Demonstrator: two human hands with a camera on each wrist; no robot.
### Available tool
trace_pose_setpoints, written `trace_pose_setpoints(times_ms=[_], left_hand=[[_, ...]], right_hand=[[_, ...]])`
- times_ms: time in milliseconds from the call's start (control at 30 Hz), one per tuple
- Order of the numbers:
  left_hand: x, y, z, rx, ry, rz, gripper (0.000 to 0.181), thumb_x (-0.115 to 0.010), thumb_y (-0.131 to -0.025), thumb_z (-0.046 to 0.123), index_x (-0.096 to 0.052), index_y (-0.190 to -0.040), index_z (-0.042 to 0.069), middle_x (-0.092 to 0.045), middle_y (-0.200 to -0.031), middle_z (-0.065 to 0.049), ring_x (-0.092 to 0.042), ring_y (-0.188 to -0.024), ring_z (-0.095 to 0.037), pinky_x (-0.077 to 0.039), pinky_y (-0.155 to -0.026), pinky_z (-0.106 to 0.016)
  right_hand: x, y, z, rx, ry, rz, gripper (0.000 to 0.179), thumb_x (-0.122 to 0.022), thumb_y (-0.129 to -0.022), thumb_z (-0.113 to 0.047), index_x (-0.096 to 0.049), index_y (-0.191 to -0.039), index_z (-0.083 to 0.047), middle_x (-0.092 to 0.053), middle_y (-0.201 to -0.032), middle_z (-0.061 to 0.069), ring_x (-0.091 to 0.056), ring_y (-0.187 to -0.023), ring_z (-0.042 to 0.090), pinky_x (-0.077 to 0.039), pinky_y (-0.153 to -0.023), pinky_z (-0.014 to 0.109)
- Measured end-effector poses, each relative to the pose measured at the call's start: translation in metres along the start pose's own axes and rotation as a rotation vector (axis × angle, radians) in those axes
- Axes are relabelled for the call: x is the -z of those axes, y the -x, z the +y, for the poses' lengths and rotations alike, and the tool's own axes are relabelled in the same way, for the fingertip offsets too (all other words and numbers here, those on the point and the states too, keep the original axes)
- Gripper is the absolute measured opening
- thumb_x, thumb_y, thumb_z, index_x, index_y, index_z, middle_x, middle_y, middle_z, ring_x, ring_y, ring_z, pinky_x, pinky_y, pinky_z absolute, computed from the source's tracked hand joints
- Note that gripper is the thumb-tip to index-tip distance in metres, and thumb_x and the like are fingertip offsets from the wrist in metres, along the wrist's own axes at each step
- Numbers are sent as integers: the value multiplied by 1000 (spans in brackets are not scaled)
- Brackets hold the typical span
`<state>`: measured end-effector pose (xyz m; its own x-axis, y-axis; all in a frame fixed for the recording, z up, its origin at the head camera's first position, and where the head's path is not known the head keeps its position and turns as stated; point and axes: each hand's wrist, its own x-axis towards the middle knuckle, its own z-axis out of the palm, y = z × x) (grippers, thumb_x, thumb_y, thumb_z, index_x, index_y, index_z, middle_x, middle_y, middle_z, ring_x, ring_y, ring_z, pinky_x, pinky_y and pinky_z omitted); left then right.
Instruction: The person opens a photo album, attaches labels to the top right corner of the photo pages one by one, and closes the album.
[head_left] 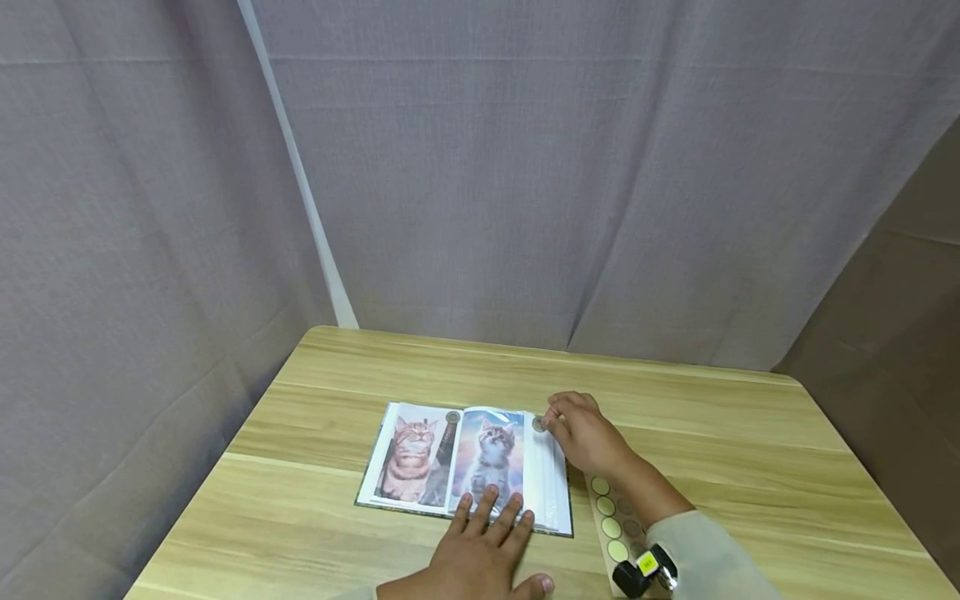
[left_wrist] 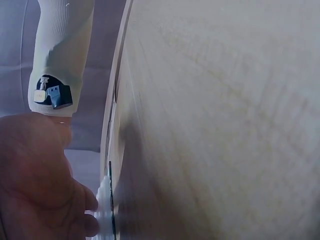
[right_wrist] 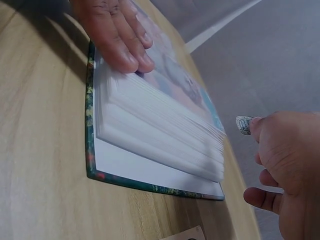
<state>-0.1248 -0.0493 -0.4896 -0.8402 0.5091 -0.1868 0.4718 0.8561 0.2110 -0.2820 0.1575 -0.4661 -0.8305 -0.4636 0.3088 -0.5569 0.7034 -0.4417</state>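
Note:
An open photo album (head_left: 547,487) lies on the table, with a cat picture (head_left: 412,462) on its left page and a kitten picture (head_left: 491,454) on the right. At the lower edge of the right page, my left hand (head_left: 483,550) rests with its fingers spread and straight. Above the album's upper right corner, my right hand (head_left: 588,433) pinches a small round sticker (right_wrist: 244,125) by its edge, between thumb and finger. A matching round sticker (head_left: 452,417) is on the left page's upper right corner. The left wrist view shows the left palm (left_wrist: 40,185) beside the album's edge.
A sheet of round stickers (head_left: 611,527) lies right of the album, partly covered by the right forearm. The wooden table (head_left: 300,500) reaches grey curtains (head_left: 465,208) at the back and left. A small camera (head_left: 645,569) is strapped to the right wrist.

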Motion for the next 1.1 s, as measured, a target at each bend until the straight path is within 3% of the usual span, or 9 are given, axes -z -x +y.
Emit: trace_pose_setpoints(times_ms=[500, 1100], left_hand=[[1, -2, 0, 19, -19, -18, 90, -11, -94, 82, -25, -164, 27, -15, -170, 3, -5, -155, -31, -11, -121, -59], [0, 1, -1, 0, -24, 19, 90, -11, -95, 81, -27, -163, 26, -16, -169, 0, -8, -155, -33, -14, -120, -61]], right_hand=[[-8, -12, 5, -67, -10, -64, 13, -60, -104, -18, -63, -91, -15, -58, -137, 18, -46, -131, 40, -43, -105, 55], [-16, -23, 1, -100, 4, -88, 14, -57, -105, -19, -65, -96, -11, -57, -139, 17, -44, -134, 38, -41, -108, 53]])
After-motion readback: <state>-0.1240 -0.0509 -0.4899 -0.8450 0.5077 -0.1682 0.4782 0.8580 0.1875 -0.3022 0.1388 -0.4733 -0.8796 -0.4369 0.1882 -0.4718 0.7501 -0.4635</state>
